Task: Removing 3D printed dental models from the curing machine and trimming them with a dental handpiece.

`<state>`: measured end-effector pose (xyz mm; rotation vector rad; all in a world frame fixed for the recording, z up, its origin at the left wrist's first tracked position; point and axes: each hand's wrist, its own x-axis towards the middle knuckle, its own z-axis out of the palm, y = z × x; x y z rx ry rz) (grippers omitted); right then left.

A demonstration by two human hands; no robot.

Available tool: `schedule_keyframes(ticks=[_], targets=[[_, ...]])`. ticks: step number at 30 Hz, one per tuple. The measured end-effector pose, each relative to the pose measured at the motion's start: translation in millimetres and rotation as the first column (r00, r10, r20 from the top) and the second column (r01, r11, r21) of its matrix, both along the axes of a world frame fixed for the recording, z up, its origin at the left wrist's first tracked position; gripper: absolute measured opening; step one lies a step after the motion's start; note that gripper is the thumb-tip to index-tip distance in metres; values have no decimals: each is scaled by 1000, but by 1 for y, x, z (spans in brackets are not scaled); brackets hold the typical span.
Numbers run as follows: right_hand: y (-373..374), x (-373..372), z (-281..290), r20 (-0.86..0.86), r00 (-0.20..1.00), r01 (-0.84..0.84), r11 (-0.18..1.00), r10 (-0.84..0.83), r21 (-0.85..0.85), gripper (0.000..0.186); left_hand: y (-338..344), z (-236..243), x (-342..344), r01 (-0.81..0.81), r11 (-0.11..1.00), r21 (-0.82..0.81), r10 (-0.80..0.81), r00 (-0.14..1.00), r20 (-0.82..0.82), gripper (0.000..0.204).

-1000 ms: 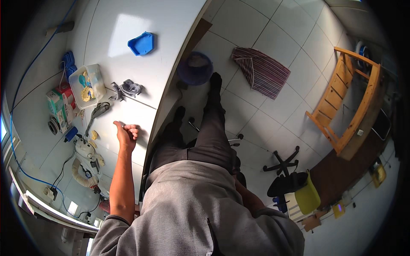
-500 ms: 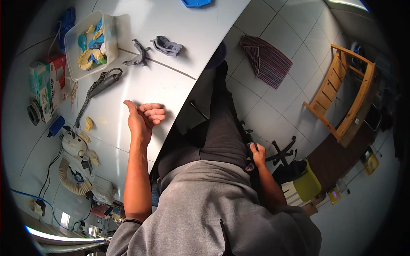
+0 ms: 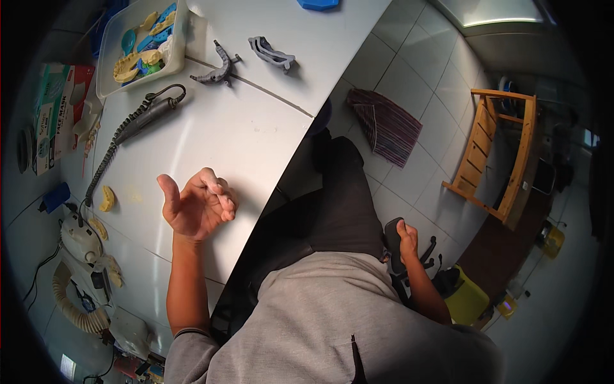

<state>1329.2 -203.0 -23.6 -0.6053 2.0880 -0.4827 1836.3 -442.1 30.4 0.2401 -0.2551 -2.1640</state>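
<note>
My left hand hovers over or rests on the white table, palm turned up. Its thumb sticks out and its fingers are loosely bent, with nothing in them. Beyond it lies a dark rotary handpiece on a coiled cord. Farther off are a grey arch-shaped piece with short stubs and a second grey curved piece. On the other side, low beside my leg, my right hand grips a black chair armrest.
A clear plastic box of dental casts and blue trays stands far left, near mask boxes. A white machine with a ribbed hose sits at left. The table edge runs diagonally; a striped cloth and wooden rack lie rightward.
My left hand has turned more palm-up, its thumb swinging outward and its fingers bending. My right hand stays at the armrest, now more visible. My leg has shifted, and the whole view has moved.
</note>
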Motion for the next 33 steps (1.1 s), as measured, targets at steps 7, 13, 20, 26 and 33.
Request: schedule_keyframes(ticks=[7, 13, 20, 26, 33], targets=[[57, -15, -19, -549, 815, -301, 946, 187, -125, 53, 2, -12, -4, -10, 968, -249, 51, 986, 158, 88], [50, -4, -31, -579, 809, -325, 899, 103, -293, 43, -3, -12, -5, 168, 868, -468, 1, 941, 339, 74], [20, 11, -37, -476, 875, -303, 870, 93, -388, 60, -2, -11, -17, 160, 793, -587, 180, 860, 478, 50], [-122, 37, 53, -582, 810, -500, 433, -74, -750, 73, 4, -1, -31, 338, 649, -682, 285, 723, 630, 29], [-217, 131, 163, -384, 911, -399, 89, 148, -913, 34, 6, -9, -36, 398, 621, -676, 288, 686, 668, 29]])
